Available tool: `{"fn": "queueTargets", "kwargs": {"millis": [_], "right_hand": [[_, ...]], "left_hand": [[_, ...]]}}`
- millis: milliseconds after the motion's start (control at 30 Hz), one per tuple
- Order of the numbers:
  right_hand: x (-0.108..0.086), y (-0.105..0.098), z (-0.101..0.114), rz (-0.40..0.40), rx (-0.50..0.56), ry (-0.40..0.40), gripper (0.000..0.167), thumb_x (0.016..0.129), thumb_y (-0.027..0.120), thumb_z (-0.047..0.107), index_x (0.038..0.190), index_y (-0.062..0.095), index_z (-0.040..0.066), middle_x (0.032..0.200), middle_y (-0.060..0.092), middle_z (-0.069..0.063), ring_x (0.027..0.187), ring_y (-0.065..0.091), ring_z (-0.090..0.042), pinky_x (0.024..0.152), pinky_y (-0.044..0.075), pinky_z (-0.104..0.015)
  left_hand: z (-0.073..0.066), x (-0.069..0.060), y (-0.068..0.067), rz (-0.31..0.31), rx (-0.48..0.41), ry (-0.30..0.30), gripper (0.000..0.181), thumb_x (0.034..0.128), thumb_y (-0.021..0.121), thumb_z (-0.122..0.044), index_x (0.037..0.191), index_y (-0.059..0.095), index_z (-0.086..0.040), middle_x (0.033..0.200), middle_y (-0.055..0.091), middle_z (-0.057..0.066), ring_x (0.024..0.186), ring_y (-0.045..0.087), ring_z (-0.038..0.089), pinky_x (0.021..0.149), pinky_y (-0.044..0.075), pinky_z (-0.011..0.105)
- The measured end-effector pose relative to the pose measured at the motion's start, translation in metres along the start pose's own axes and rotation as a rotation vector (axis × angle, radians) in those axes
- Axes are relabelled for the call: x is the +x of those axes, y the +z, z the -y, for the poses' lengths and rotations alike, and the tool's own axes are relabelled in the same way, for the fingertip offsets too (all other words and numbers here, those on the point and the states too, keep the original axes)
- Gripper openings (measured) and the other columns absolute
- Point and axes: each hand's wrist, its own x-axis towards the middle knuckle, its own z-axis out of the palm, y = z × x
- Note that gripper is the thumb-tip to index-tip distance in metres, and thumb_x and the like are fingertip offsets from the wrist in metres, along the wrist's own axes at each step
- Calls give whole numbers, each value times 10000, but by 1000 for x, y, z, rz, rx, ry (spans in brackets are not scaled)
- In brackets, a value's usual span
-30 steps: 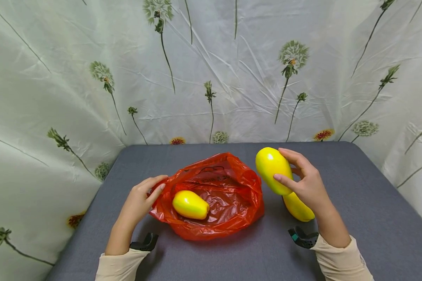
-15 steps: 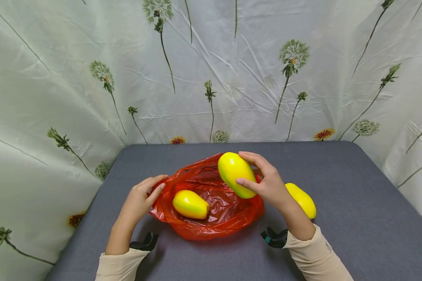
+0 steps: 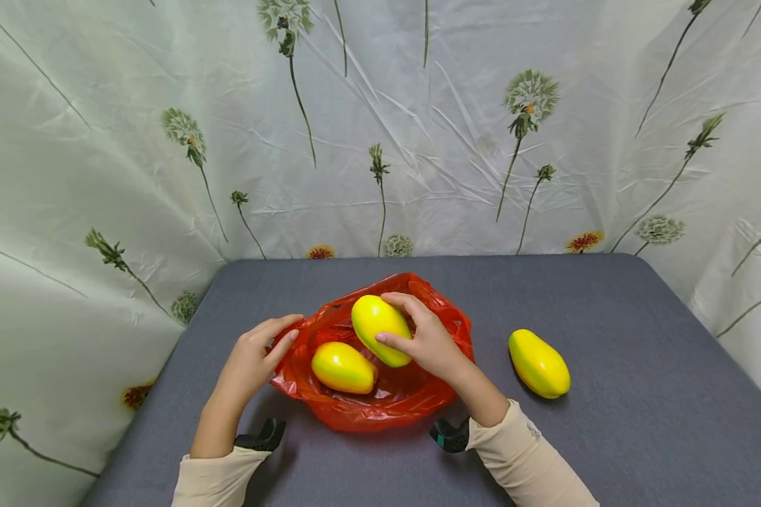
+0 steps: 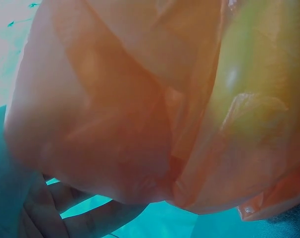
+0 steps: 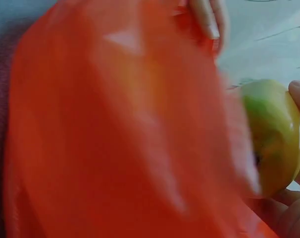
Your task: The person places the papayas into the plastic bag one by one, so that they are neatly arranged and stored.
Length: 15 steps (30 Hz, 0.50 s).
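A red plastic bag (image 3: 380, 415) lies with its mouth spread wide in the head view. My left hand (image 3: 254, 359) pinches its left rim between thumb and fingers; the left wrist view has the thin film (image 4: 115, 124) filling most of the picture. Inside the bag, on the left, rests one yellow papaya (image 3: 342, 367). Over the bag's mouth my right hand (image 3: 428, 341) grips a second yellow papaya (image 3: 379, 327), thumb on the near side and fingers on the far side. In the right wrist view, this papaya's greenish end (image 5: 269, 129) shows beside the bag.
A third yellow papaya (image 3: 539, 364) lies on the grey table (image 3: 647, 422) to the right of the bag. Behind the table hangs a pale curtain (image 3: 444, 141) printed with dandelions. Black devices (image 3: 450, 435) are strapped at both wrists.
My right hand has carried its papaya leftward from beside the bag to above its opening, lowering it slightly in the last half second. The left hand has stayed at the rim.
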Motion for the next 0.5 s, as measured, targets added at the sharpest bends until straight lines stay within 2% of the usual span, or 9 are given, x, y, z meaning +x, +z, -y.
{"fn": "queueTargets", "kwargs": {"millis": [33, 233, 500], "right_hand": [[1, 4, -7, 4, -7, 12, 557, 787, 705, 201, 1267, 457, 68, 1231, 479, -39, 1045, 479, -166, 848, 441, -355], [4, 18, -17, 22, -18, 96, 553, 791, 700, 245, 1261, 458, 82, 1214, 487, -38, 1028, 482, -175, 842, 436, -367], [6, 28, -29, 25, -19, 199, 538, 792, 701, 213, 1251, 461, 70, 1225, 488, -51, 1033, 487, -186, 846, 430, -361]], "left_hand": [[0, 0, 0, -1, 1, 3, 319, 843, 634, -127, 1161, 610, -114, 1076, 612, 56, 974, 568, 228, 771, 491, 427], [0, 0, 1, 0, -1, 5, 316, 841, 637, -129, 1157, 613, -117, 1068, 613, 50, 971, 567, 225, 772, 490, 429], [0, 0, 2, 2, -4, 11, 314, 838, 641, -128, 1150, 616, -117, 1061, 615, 46, 958, 571, 219, 773, 490, 422]]}}
